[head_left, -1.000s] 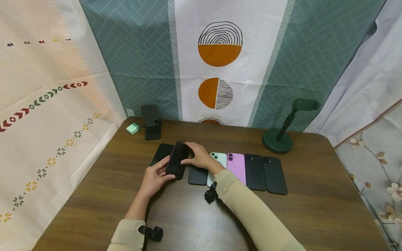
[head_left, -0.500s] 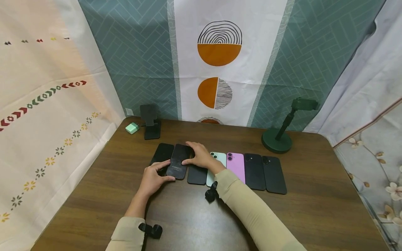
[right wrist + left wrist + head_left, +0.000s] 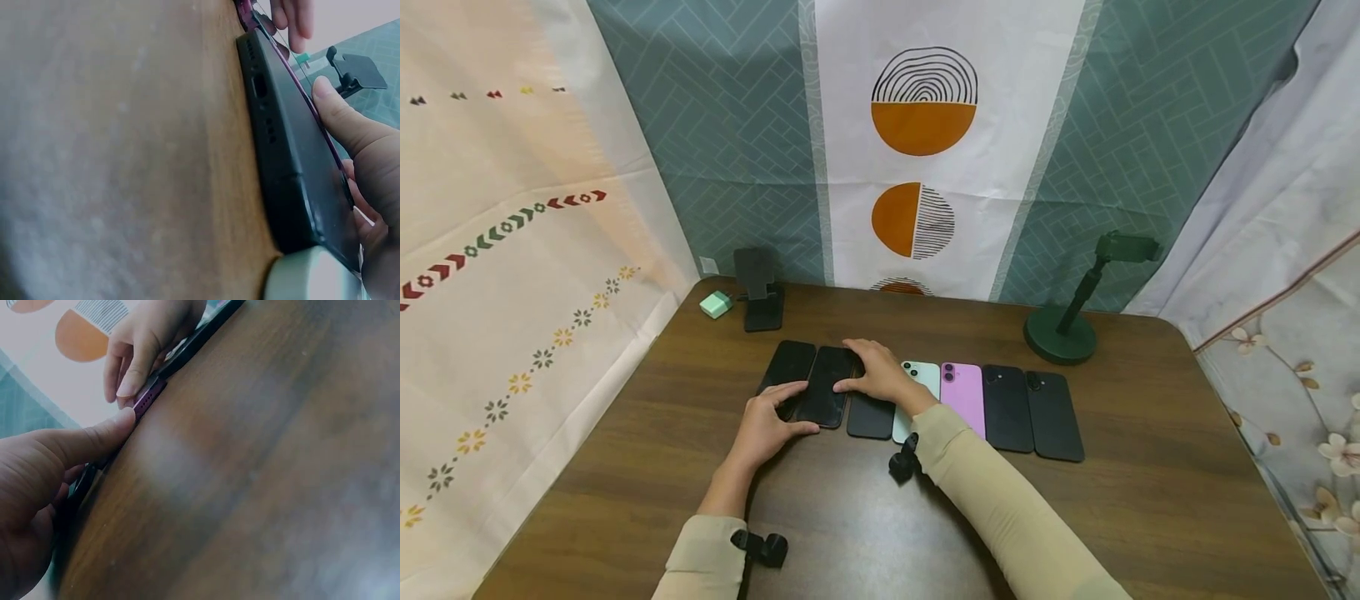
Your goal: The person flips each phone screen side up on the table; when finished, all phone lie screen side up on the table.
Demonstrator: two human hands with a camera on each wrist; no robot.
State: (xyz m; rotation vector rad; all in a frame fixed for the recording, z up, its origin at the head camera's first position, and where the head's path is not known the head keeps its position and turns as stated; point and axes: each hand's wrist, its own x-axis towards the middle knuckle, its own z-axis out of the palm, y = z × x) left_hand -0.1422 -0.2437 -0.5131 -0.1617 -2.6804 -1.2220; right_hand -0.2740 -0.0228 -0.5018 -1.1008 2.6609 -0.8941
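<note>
A purple-edged phone (image 3: 824,387) lies dark screen up in the row. My left hand (image 3: 767,427) holds it at the lower left, its thumb at the bottom edge, as the left wrist view shows. My right hand (image 3: 883,377) grips it from the upper right, the thumb (image 3: 329,100) over its right side and fingers by its top edge. To its left lies another black phone (image 3: 790,362), partly covered by my left fingers. A thick black phone (image 3: 871,417) sits right beside it, partly under my right hand; in the right wrist view the purple edge runs along behind this phone (image 3: 281,125).
Farther right lie a mint phone (image 3: 922,377), a pink phone (image 3: 964,396) and two black phones, the outer one (image 3: 1056,417) at the row's end. Behind stand a black phone stand (image 3: 763,304), a mint charger (image 3: 716,305) and a green lamp (image 3: 1062,333) on the wooden table (image 3: 1150,500).
The purple-edged phone has tipped down from a tilted pose to lie flatter, in line with the row. Both hands have stayed around it in nearly the same place.
</note>
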